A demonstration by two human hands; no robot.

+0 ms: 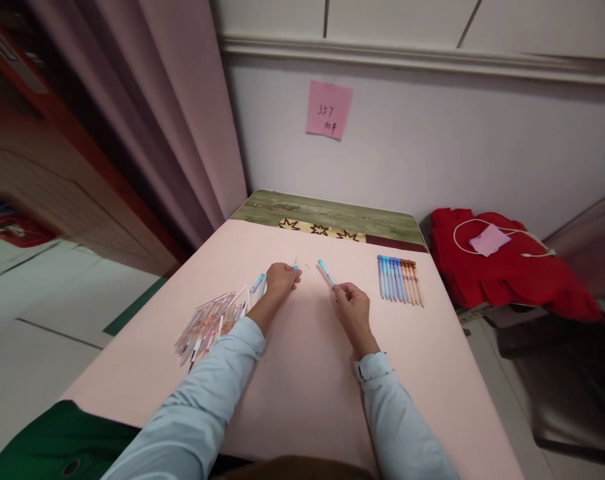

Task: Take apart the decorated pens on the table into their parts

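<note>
My left hand (pixel 282 277) pinches a small blue pen part (pixel 296 267) between thumb and fingertips; a thin tip sticks up from it. To the right, my right hand (pixel 352 308) is closed on the lower end of a light blue pen (pixel 325 272), which points up and to the left. Between the hands lie tiny bits (pixel 308 267), too small to make out. Beside my left wrist are blue pen barrels (pixel 257 283) and a heap of clear, white and orange pen parts (pixel 215 323). A neat row of pens (pixel 400 280), blue through purple to brown-orange, lies right of my right hand.
The table has a pale pink cover (pixel 302 393) and a green wood-patterned far edge (pixel 332 207) against the wall. A pink note (pixel 329 110) is stuck there. Red cloth (pixel 462 267) with a white cable (pixel 525 235) lies right of the table. A curtain (pixel 182 100) hangs left.
</note>
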